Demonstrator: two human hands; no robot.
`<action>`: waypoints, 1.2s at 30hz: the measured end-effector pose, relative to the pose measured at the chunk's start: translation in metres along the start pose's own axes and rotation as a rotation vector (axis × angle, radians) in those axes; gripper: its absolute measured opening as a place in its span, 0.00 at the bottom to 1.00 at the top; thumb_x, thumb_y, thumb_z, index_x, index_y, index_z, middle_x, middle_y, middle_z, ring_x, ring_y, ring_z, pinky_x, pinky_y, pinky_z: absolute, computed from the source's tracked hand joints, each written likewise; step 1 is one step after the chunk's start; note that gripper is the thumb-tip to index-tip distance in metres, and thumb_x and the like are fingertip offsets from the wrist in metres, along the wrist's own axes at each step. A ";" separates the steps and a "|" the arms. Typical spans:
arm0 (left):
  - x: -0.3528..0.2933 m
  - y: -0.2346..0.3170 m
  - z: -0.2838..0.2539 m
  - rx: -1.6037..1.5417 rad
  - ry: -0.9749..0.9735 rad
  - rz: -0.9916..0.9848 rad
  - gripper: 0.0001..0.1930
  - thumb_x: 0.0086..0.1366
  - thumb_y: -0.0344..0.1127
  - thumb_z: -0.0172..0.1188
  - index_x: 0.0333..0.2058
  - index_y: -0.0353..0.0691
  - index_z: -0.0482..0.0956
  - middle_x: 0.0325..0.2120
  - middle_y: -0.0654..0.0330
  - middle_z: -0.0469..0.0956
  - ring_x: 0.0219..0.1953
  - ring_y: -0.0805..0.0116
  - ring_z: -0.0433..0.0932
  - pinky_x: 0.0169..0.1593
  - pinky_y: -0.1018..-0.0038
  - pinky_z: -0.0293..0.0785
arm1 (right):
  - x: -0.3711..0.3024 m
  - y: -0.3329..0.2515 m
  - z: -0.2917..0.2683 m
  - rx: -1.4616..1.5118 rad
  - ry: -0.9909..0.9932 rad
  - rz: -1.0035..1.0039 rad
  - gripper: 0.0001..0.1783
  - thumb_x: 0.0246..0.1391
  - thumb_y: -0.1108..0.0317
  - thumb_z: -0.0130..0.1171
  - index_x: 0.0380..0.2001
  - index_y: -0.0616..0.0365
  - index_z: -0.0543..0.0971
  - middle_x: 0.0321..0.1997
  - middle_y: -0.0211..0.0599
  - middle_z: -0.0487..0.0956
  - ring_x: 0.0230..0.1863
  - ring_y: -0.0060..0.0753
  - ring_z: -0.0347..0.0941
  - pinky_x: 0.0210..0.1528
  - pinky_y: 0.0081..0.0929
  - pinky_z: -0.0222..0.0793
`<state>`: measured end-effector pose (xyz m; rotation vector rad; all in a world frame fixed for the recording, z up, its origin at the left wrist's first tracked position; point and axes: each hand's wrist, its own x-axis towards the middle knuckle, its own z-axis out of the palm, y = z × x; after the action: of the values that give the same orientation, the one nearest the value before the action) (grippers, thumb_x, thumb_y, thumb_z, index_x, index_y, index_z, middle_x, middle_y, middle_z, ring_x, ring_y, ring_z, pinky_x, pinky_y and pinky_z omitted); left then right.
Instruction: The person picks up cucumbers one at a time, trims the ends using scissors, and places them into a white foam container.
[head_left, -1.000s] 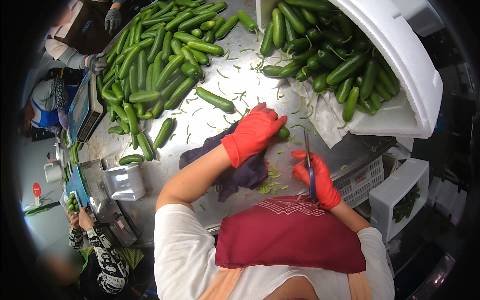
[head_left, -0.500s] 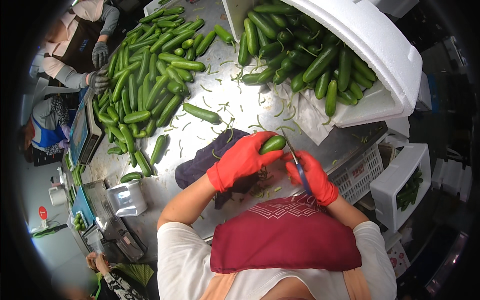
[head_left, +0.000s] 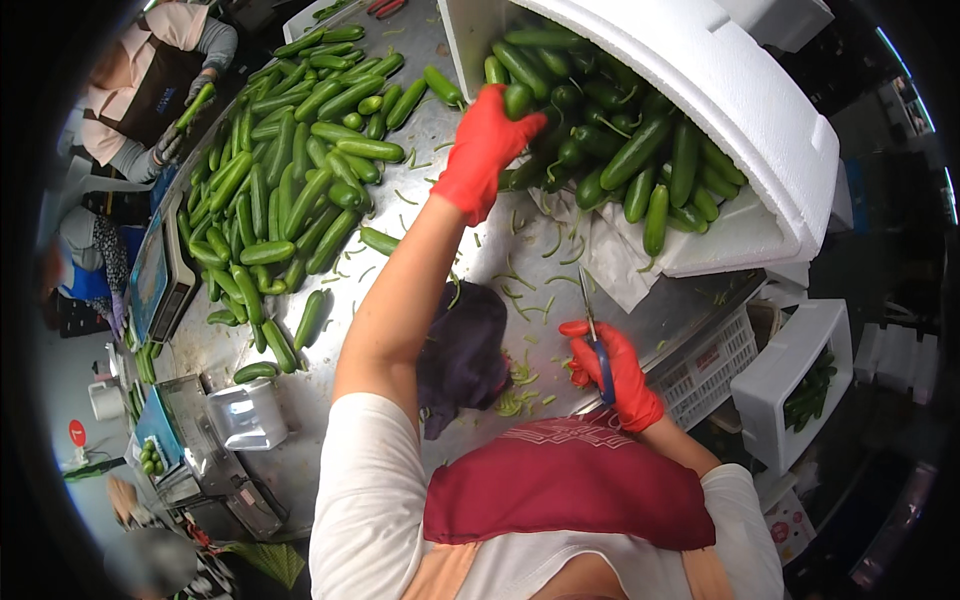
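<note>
My left hand [head_left: 490, 150], in a red rubber glove, reaches to the open side of a white foam box [head_left: 735, 255]. Its fingers close round a green cucumber [head_left: 517, 101], seen nearly end-on, in front of the heap of cucumbers [head_left: 640, 145] inside. In my right hand [head_left: 628, 375], also red-gloved, are scissors [head_left: 605, 370] with blue handles, their blades pointing away from me over the metal table. A dark cloth [head_left: 465, 350] lies crumpled between my arms. Cut green stems [head_left: 515, 400] lie beside it.
A large pile of cucumbers [head_left: 290, 190] covers the table's left side, with stem bits scattered nearby. Beyond it a co-worker's gloved hand [head_left: 200, 90] holds a cucumber. Scales [head_left: 165, 270] and a clear tub [head_left: 248, 412] stand left. A white crate [head_left: 710, 360] is at right.
My left hand has moved from beside the scissors up to the foam box. The cucumber it held near the blades no longer shows there. The co-worker has lifted a cucumber.
</note>
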<state>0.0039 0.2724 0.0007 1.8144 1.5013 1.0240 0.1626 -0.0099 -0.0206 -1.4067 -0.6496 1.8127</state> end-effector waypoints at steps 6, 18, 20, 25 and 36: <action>0.000 -0.003 -0.013 -0.444 -0.338 -0.221 0.26 0.55 0.37 0.66 0.49 0.32 0.69 0.33 0.59 0.77 0.32 0.72 0.77 0.34 0.77 0.73 | 0.000 -0.005 0.001 -0.020 0.045 -0.032 0.15 0.60 0.68 0.55 0.49 0.58 0.73 0.25 0.26 0.72 0.22 0.16 0.67 0.41 0.22 0.71; -0.147 0.010 -0.097 -0.571 -0.383 -0.056 0.19 0.52 0.18 0.62 0.45 0.37 0.77 0.45 0.54 0.79 0.49 0.64 0.76 0.54 0.69 0.72 | 0.036 -0.054 -0.003 0.311 -0.213 -0.093 0.30 0.64 0.46 0.44 0.55 0.60 0.69 0.38 0.42 0.78 0.37 0.29 0.76 0.36 0.23 0.70; -0.156 0.021 -0.099 -0.444 -0.517 0.061 0.19 0.53 0.19 0.63 0.46 0.37 0.78 0.45 0.55 0.79 0.48 0.64 0.77 0.52 0.70 0.72 | 0.036 -0.070 0.002 0.358 -0.345 -0.026 0.31 0.63 0.46 0.46 0.56 0.63 0.69 0.40 0.43 0.78 0.38 0.30 0.76 0.36 0.23 0.70; -0.175 0.031 -0.091 -0.437 -0.420 0.134 0.20 0.58 0.22 0.61 0.51 0.39 0.75 0.47 0.58 0.77 0.47 0.65 0.76 0.50 0.72 0.71 | 0.023 -0.063 -0.006 0.119 -0.342 -0.110 0.26 0.60 0.55 0.51 0.55 0.64 0.69 0.42 0.44 0.78 0.37 0.31 0.76 0.35 0.24 0.70; -0.217 0.032 -0.043 -1.458 -0.553 -0.467 0.32 0.63 0.37 0.55 0.63 0.36 0.55 0.53 0.50 0.71 0.58 0.59 0.69 0.61 0.66 0.63 | 0.013 -0.014 0.010 -0.203 -0.184 -0.439 0.28 0.50 0.72 0.65 0.54 0.58 0.70 0.35 0.26 0.75 0.34 0.17 0.69 0.39 0.19 0.69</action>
<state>-0.0312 0.0514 0.0066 0.5441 0.4360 0.8446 0.1548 0.0090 -0.0150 -1.1155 -1.1676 1.5629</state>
